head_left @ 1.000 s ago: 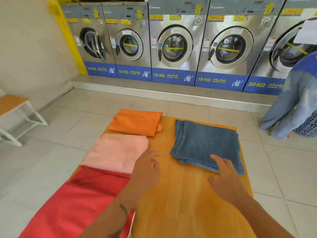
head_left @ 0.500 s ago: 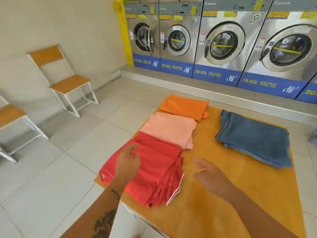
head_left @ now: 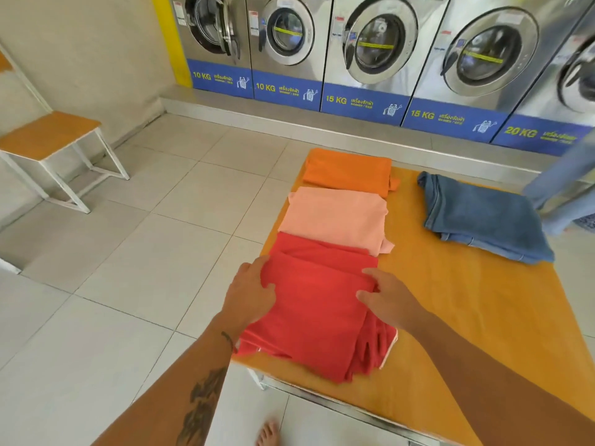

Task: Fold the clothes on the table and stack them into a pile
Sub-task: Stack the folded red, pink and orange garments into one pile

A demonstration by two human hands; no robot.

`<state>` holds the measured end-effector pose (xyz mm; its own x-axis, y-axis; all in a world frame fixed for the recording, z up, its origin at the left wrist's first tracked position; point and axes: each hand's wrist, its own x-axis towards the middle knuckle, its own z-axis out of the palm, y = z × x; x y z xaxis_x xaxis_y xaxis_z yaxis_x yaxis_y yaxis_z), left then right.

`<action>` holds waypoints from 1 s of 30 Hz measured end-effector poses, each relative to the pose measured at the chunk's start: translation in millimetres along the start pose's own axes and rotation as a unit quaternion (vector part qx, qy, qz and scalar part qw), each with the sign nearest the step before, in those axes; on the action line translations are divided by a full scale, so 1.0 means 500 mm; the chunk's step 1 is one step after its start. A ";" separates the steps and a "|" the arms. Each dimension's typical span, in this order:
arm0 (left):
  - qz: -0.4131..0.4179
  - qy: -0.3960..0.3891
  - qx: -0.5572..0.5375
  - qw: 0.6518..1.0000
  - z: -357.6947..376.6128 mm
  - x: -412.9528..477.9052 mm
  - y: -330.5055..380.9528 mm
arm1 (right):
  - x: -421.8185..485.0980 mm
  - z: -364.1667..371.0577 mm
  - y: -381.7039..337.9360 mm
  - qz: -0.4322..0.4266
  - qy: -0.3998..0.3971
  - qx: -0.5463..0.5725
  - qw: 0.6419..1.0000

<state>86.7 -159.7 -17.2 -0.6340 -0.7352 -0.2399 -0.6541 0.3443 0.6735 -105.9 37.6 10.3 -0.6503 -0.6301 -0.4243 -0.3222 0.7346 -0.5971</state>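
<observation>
A folded red garment lies at the near left corner of the wooden table. My left hand grips its left edge, and my right hand holds its right edge, thumbs on top of the cloth. Beyond it, along the table's left side, a folded pink garment overlaps the red one's far edge, then a folded orange garment. Folded blue jeans rest at the far right of the table.
A row of washing machines lines the far wall on a low step. A wooden-seated chair stands on the tiled floor at left. A person's jeans-clad legs are at the far right. My bare foot is below the table edge.
My view swung left then back toward the table. Both hands moved from hovering near the jeans onto the red garment and took hold of its two sides.
</observation>
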 end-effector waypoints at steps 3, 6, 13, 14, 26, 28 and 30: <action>0.000 -0.026 -0.047 0.999 -0.018 0.007 -0.006 | -0.009 0.007 -0.011 0.054 0.020 -0.048 0.997; 0.023 -0.075 -0.093 0.993 -0.036 0.007 -0.001 | -0.021 0.011 -0.020 0.104 0.019 -0.102 0.989; 0.142 -0.082 -0.069 0.984 -0.031 -0.005 -0.005 | -0.022 0.002 -0.016 0.085 0.038 -0.047 0.995; 0.149 -0.084 -0.065 0.983 -0.029 -0.005 -0.009 | -0.026 0.001 -0.022 0.081 0.033 -0.044 0.995; 0.119 -0.100 -0.098 0.983 -0.017 0.016 -0.044 | -0.029 0.024 -0.023 0.088 0.044 0.018 0.995; 0.111 -0.087 -0.118 0.983 -0.019 0.010 -0.038 | -0.033 0.028 -0.024 0.079 0.048 0.016 0.996; 0.132 -0.063 -0.131 0.980 -0.021 -0.001 -0.026 | -0.033 0.030 -0.017 0.063 0.040 0.018 0.997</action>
<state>99.6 -169.9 -18.7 -0.8240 -0.5565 -0.1068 -0.3423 0.3387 0.8764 -82.3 37.8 12.3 -0.7370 -0.5109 -0.4424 -0.2114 0.7960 -0.5672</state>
